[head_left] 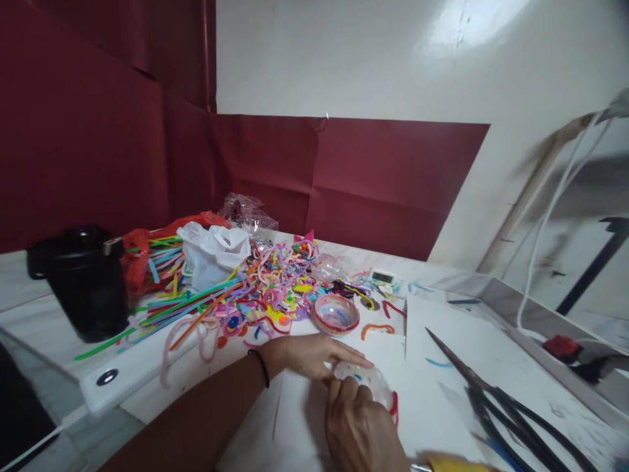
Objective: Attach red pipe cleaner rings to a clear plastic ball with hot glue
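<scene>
A clear, rounded plastic piece (378, 383) like a small bowl, with blue flecks and a red fuzzy pipe cleaner (394, 408) at its right edge, lies on white paper (432, 419). My left hand (314, 357) steadies it from the left, thumb in front and fingers reaching over its far side. Pressed against its near side is my right hand (363, 426), fingers curled into a fist; whatever is inside that fist is hidden. Just beyond the hands stands a clear bowl (337, 314) with a red and multicoloured rim. An orange pipe cleaner (377, 330) lies right of that bowl.
Large black-handled scissors (484, 387) lie open-bladed at right. A yellow object (455, 463) with a metallic tip is cut off below. A pile of pipe cleaners (275, 282), a white bag (213, 252), a black lidded bucket (81, 288) and a white power strip (128, 367) occupy the left.
</scene>
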Motion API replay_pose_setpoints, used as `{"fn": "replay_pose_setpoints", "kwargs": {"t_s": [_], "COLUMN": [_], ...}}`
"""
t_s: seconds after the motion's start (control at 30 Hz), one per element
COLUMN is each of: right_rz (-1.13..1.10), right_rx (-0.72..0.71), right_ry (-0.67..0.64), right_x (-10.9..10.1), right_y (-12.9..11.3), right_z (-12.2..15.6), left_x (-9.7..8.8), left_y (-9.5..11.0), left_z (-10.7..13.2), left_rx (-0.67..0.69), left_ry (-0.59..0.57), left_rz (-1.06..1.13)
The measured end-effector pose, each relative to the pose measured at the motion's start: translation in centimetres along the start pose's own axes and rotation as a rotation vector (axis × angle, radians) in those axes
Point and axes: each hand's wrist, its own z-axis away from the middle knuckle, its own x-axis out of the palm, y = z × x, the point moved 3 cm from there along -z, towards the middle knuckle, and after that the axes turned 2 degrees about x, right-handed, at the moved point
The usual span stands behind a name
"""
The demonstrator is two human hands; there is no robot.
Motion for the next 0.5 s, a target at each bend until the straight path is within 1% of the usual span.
{"fn": "replay_pose_setpoints", "kwargs": {"t_s": [0.1, 0.27, 0.5], "right_rz": [0.060, 0.050, 0.124], "right_rx": [0.012, 0.057, 0.080], "right_ry": [-0.003, -0.026, -0.026], "right_x": [0.21, 0.24, -0.28], "right_y": [-0.14, -0.37, -0.86], "right_z": [0.03, 0.21, 0.00], "left_x": [-0.01, -0.02, -0.18], "left_y": [-0.11, -0.09, 0.51], "left_z": [0.01, -0.03, -0.20], "left_rx": [-0.009, -0.006, -0.019], "left_ry": [0.002, -0.004, 0.010], "left_rz": [0.008, 0.025, -0.009]}}
